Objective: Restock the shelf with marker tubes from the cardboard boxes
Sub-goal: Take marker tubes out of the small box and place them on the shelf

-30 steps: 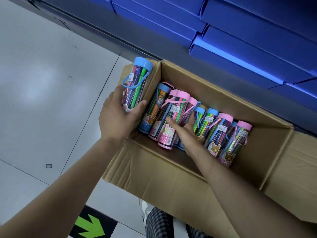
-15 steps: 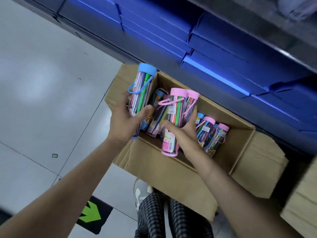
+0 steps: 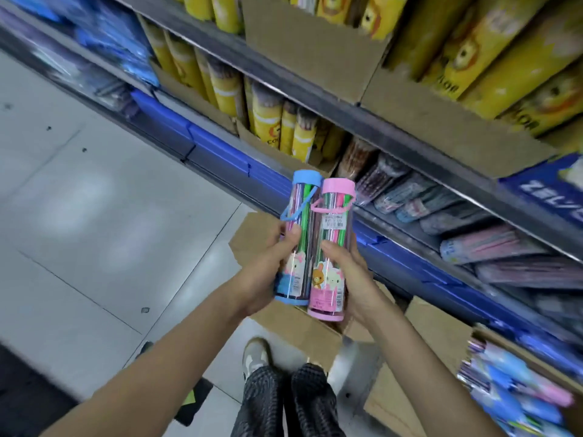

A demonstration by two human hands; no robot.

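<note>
Your left hand [image 3: 268,263] grips the clear blue-capped marker tube [image 3: 296,238], and your right hand [image 3: 350,272] clamps the clear pink-capped marker tube [image 3: 331,250]; the two tubes touch, upright, above the brown cardboard box [image 3: 296,326], whose contents your hands hide. Beyond, the grey shelf [image 3: 394,127] holds blurred yellow tubes [image 3: 268,121].

Your left tube [image 3: 295,238] has a blue cap and base, your right tube [image 3: 331,247] pink ones with a cartoon bear label. Yellow tubes [image 3: 268,121] fill the grey shelf [image 3: 362,118]; your trousers [image 3: 284,402] are dark checked.
</note>
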